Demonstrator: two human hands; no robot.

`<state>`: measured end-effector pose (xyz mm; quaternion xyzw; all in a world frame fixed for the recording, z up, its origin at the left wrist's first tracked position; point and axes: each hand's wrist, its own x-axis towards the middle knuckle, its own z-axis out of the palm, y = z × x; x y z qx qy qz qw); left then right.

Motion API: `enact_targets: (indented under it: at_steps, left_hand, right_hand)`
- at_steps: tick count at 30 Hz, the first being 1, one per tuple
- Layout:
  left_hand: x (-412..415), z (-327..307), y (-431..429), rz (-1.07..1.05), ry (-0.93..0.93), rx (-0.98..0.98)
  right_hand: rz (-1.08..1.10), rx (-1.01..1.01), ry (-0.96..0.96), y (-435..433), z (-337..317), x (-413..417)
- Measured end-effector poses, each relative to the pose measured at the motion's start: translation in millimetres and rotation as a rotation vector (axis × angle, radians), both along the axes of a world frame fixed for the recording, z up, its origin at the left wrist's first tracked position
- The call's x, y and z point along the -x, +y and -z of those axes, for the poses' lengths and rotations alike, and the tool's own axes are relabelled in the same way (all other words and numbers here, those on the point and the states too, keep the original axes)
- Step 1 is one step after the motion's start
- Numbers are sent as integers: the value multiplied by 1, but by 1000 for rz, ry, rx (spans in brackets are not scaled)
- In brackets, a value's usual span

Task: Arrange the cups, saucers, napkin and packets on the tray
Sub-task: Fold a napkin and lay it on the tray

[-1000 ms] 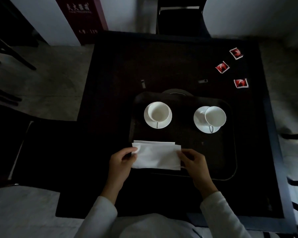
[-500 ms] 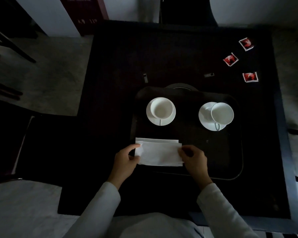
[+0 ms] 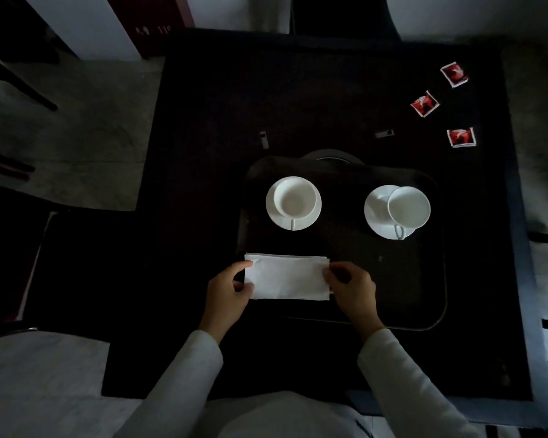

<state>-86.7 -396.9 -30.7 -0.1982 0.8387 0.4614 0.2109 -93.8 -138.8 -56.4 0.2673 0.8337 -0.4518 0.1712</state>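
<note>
Folded white napkin (image 3: 288,277) at lower centre of the frame, lying over the near-left part of the dark tray (image 3: 437,279). Left hand (image 3: 227,292) pinches its left edge between thumb and fingers; right hand (image 3: 353,287) pinches its right edge likewise. Above the napkin, on the tray — left cup (image 3: 294,199) centred on its saucer (image 3: 274,213); right cup (image 3: 408,207) sits off-centre toward the right rim of its saucer (image 3: 375,210). Three red packets (image 3: 425,103) lie on the black table (image 3: 219,105) at upper right, well apart from the tray.
</note>
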Motion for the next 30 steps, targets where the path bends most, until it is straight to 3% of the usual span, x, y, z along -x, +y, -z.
enact_targets:
  at_steps: [21, 27, 30]
  left_hand:
    - [3, 0, -4, 41, -3, 43]
    - [-1, -3, -6, 85, 131, 162]
    - [-7, 0, 1, 283, 313, 293]
  right_hand:
    - [-4, -22, -29, 0, 2, 1]
    - [2, -90, 30, 3, -2, -9]
    - [-96, -172, 135, -4, -7, -16]
